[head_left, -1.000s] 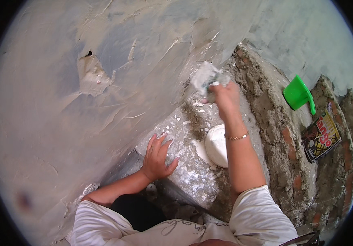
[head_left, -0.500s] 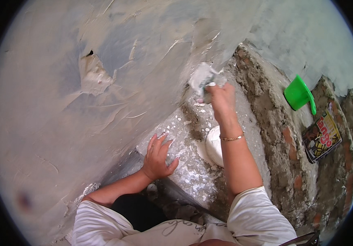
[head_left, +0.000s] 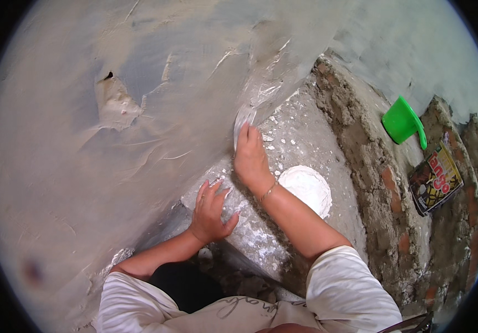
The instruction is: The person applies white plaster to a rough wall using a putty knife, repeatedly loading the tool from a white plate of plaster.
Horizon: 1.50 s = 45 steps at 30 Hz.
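Note:
My right hand (head_left: pixel 253 158) is closed around a putty knife (head_left: pixel 244 119) smeared with white filler. Its blade lies against the grey plastered wall (head_left: pixel 156 122), low down near where the wall meets the spattered ledge (head_left: pixel 328 150); my fingers hide most of the handle. Lower left, my left hand (head_left: pixel 212 212) is held with its fingers spread, nothing in it and white smears on the fingertips. Beside my right forearm, a round tub of white filler (head_left: pixel 307 190) sits on the ledge.
Rough brick steps (head_left: pixel 355 133) with crumbly mortar rise along the right. A green plastic dipper (head_left: pixel 401 122) and a dark printed packet (head_left: pixel 436 180) rest on them. The wall has a small dark hole (head_left: pixel 108 75) with a patched area beneath.
My right hand has swung left and slightly down, bringing the putty knife from over the ledge corner to the wall. The filler tub shows fully now. My left hand stays nearly where it was.

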Tool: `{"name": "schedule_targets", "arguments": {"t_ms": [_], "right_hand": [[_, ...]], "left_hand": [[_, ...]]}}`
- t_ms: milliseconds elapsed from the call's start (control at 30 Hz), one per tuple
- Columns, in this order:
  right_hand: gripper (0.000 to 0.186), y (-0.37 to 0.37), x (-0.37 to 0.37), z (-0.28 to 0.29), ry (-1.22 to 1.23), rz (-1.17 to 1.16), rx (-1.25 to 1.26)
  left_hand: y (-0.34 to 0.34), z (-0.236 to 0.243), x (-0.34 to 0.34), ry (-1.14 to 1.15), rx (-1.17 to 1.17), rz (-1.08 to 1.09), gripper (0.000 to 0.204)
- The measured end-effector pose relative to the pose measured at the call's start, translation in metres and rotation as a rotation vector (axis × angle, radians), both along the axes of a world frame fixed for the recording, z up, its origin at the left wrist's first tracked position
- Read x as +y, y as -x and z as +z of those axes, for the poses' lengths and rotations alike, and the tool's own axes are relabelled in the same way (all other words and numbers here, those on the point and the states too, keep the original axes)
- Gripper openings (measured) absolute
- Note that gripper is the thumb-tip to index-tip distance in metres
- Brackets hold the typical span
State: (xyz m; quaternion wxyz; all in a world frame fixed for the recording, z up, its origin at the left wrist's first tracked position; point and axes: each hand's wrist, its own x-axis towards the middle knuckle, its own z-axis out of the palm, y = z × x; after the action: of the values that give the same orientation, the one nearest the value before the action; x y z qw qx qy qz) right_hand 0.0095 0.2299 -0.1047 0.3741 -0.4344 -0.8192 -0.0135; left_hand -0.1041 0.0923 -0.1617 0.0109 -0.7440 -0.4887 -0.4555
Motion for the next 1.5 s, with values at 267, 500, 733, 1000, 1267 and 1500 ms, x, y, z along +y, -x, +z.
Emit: {"name": "schedule_targets", "arguments": {"t_ms": [267, 500, 733, 1000, 1267, 1500], "right_hand": [[0.051, -0.058, 0.002, 0.031, -0.039, -0.045, 0.168], [0.056, -0.023, 0.066, 0.076, -0.266, -0.095, 0.256], [0.064, -0.043, 0.037, -0.014, -0.131, 0.004, 0.016], [0.061, -0.067, 0.06, 0.064, -0.203, -0.139, 0.204], [0.06, -0.032, 0.107, 0.041, -0.377, -0.069, 0.009], [0.058, -0.092, 0.099, -0.008, -0.158, -0.079, 0.015]], "left_hand": [[-0.003, 0.003, 0.001, 0.002, -0.014, 0.001, 0.054], [-0.002, 0.003, 0.002, -0.002, -0.018, -0.003, 0.057], [0.0, 0.0, 0.002, -0.003, -0.026, -0.014, 0.057], [-0.001, 0.003, 0.001, 0.009, -0.028, -0.016, 0.055], [-0.001, 0.0, 0.004, -0.006, 0.002, 0.001, 0.053], [0.0, -0.004, 0.003, -0.012, -0.007, 0.007, 0.053]]}}
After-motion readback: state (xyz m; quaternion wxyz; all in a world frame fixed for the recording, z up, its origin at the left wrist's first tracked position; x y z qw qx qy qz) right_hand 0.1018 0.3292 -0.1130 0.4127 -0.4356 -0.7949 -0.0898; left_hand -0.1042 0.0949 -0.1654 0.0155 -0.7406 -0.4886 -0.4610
